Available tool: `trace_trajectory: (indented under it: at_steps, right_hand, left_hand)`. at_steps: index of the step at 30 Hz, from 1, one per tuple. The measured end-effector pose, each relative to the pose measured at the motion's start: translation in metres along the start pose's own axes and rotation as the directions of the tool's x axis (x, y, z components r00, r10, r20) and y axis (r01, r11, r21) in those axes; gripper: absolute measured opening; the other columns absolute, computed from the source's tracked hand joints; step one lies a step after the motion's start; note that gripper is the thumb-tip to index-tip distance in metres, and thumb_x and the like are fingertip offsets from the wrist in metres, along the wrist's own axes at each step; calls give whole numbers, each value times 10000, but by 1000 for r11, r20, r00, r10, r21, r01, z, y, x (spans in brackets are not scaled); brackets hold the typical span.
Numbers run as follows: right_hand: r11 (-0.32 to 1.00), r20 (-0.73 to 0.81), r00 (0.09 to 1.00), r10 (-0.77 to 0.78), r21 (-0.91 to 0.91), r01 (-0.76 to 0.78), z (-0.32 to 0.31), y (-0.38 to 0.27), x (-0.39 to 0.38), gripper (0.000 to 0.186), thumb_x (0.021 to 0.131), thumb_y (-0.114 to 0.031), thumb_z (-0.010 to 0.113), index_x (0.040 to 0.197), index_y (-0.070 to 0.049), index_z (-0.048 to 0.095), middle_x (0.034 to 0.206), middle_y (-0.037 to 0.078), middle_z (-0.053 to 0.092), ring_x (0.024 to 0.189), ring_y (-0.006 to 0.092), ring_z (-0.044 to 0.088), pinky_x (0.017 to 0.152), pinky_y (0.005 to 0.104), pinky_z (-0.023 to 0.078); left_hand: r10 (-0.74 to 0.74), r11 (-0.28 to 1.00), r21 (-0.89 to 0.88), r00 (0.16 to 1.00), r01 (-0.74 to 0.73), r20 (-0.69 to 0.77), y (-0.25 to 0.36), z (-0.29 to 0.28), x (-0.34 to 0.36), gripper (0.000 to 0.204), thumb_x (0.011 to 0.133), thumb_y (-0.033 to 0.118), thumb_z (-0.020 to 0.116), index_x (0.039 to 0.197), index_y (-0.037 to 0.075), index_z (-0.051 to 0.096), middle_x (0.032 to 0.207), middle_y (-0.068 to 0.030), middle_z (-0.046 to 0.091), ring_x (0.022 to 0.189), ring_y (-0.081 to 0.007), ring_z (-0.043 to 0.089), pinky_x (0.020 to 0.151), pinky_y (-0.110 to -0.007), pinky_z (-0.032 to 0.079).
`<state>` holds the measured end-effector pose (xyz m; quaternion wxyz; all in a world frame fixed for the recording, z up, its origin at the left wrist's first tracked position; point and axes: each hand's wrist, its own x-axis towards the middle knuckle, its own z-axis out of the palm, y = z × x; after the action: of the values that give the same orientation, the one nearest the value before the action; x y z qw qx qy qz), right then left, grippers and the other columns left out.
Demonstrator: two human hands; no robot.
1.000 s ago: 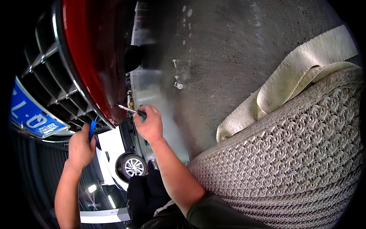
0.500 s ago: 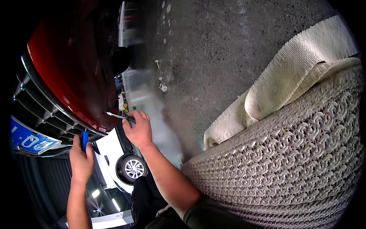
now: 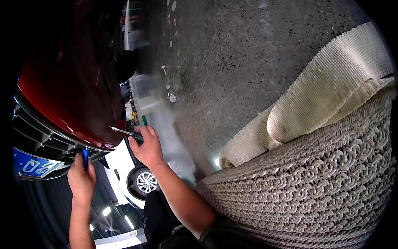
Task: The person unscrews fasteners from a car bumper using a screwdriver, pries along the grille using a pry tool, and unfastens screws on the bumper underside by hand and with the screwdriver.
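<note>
My left hand (image 3: 81,180) is closed round a flat blue tool (image 3: 85,157), whose upper end meets the lower edge of a red car's front panel (image 3: 52,110), just above the chrome-barred grille (image 3: 43,139). To the right of it, my right hand (image 3: 148,147) grips a slim metal-shafted tool with a dark handle (image 3: 121,130). Its tip points left and lies at the surface of the red panel; whether it touches cannot be made out. The fingers partly cover the dark handle. A blue licence plate (image 3: 28,161) sits below the grille.
A woven fabric seat or cushion (image 3: 306,178) fills the lower right, with a pale webbing strap (image 3: 309,97) along it. Small loose parts (image 3: 171,96) lie on the grey floor (image 3: 224,62). Behind my hands stands a white car with a spoked wheel (image 3: 146,181).
The view has shifted a little, so the red car sits farther left and lower. Both hands keep their tools in about the same places on the car.
</note>
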<state>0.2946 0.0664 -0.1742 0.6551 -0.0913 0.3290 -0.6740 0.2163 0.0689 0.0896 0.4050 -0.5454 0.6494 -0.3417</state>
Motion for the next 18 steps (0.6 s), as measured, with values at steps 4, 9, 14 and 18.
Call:
trace_trajectory:
  at_steps: [4,9,14,18]
  right_hand:
    - [1000,34,999,20,4,-20,-2,-1,-5,316,851,-180,765,1114,-46,652,1106,159,657,1090,405,608,983,456,494]
    - [999,31,999,-4,32,3,0,4,-10,311,860,-164,763,1118,-35,645,1101,165,657,1070,406,623,954,451,513]
    - [997,110,994,21,72,-29,2,8,-10,287,896,-166,752,1128,-37,645,1053,185,658,1015,422,638,894,455,529]
    - [995,163,986,39,85,-53,-4,10,-6,317,909,-194,747,1164,-39,639,1111,212,655,1040,454,614,906,484,511]
  left_hand:
    - [83,996,-17,997,-83,8,-3,-7,3,322,907,33,657,1199,-86,589,855,-311,656,768,-515,649,656,-533,527]
    - [145,989,-40,989,-144,18,-3,-11,7,313,888,20,664,1169,-92,584,875,-319,650,779,-514,644,655,-541,522]
    - [113,994,-16,993,-112,37,-2,-11,7,294,882,14,666,1148,-82,586,853,-310,647,777,-515,640,652,-542,517]
    - [101,994,-46,994,-99,47,-1,-11,7,269,891,-8,651,1132,-95,571,830,-321,633,779,-526,633,665,-537,509]
